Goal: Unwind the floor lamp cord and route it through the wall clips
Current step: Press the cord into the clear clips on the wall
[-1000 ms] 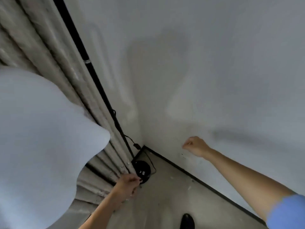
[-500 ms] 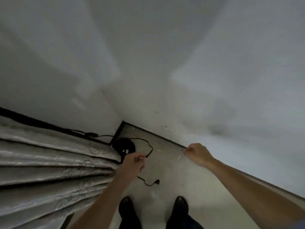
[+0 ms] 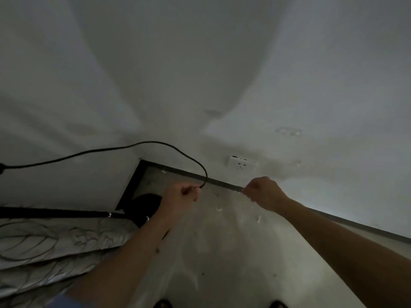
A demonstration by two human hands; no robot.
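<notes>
A thin black lamp cord [image 3: 124, 147] arcs from the far left edge across the white wall and curls down into my left hand [image 3: 181, 200], which is closed on its end. The black lamp pole [image 3: 55, 213] runs along the left and meets the round black base [image 3: 144, 206] in the floor corner. My right hand [image 3: 264, 192] is a fist at the dark baseboard [image 3: 222, 184], pinching something small that I cannot make out. Small white clips [image 3: 219, 209] lie on the floor between my hands.
A white wall socket [image 3: 241, 163] sits just above the baseboard, up and left of my right hand. A patterned grey curtain [image 3: 55, 243] fills the lower left. My two shoes [image 3: 163, 304] show at the bottom edge on the pale floor.
The cord has come up off the floor and now hangs in a long arc from my raised left hand. The view swung right, bringing the wall socket into sight. My right hand stays at the baseboard.
</notes>
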